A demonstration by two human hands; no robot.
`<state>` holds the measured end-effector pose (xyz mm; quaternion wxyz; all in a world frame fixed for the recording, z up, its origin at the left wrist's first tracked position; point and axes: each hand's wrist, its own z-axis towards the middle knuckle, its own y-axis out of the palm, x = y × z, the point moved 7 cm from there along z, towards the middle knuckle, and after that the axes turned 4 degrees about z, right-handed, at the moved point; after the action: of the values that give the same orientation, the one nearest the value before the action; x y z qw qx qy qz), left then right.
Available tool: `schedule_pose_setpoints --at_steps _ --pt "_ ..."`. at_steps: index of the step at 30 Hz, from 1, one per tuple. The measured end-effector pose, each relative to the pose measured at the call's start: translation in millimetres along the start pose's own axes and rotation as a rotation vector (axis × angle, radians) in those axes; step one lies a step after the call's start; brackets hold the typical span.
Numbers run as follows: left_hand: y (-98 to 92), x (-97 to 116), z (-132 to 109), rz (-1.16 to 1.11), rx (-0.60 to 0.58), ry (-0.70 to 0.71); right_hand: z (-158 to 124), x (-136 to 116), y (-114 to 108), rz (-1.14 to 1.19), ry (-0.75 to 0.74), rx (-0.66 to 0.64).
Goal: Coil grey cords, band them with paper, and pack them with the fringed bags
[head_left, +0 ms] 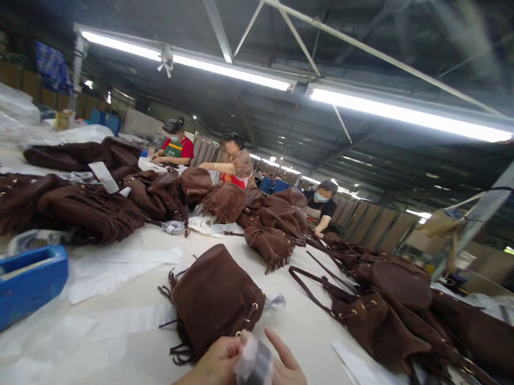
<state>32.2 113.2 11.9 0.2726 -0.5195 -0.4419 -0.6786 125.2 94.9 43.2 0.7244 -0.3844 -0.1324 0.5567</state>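
A dark strap wrapped in thin white material [255,369] is between my hands at the bottom of the view. My left hand [218,364] pinches its upper left edge, thumb and fingers together. The wrapped strap rests against my right hand [289,374], one finger stretched out and the others partly hidden behind the bundle. Just beyond my fingers, a brown fringed bag [218,297] lies on the white table, its metal eyelets toward me. A bit of clear plastic [275,302] sticks out at the bag's right side.
A blue tape dispenser [20,291] stands at the left. Brown fringed bags [92,211] are heaped along the far side, and more bags [379,322] lie at right. White paper sheets [121,271] cover part of the table [312,358]. Several people [179,147] work beyond it.
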Motion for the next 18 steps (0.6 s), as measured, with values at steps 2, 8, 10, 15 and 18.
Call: schedule_pose_setpoints --at_steps 2,8,10,15,18 --pt "5.8 0.4 -4.8 -0.1 -0.007 -0.086 -7.6 -9.0 3.0 -0.103 -0.172 -0.079" --pt "21.4 18.1 -25.5 -0.146 -0.167 -0.199 -12.9 -38.4 -6.8 -0.429 -0.419 -0.208" --pt "21.5 17.4 -28.3 -0.139 -0.206 -0.229 -11.1 -46.8 -10.4 -0.488 -0.457 -0.189" --pt "21.1 14.1 -29.1 -0.091 -0.209 -0.203 -14.3 -54.0 -11.9 -0.641 -0.413 -0.03" --pt "25.5 9.2 -29.3 -0.022 -0.167 -0.225 -17.7 -58.1 -10.7 -0.702 -0.357 -0.001"
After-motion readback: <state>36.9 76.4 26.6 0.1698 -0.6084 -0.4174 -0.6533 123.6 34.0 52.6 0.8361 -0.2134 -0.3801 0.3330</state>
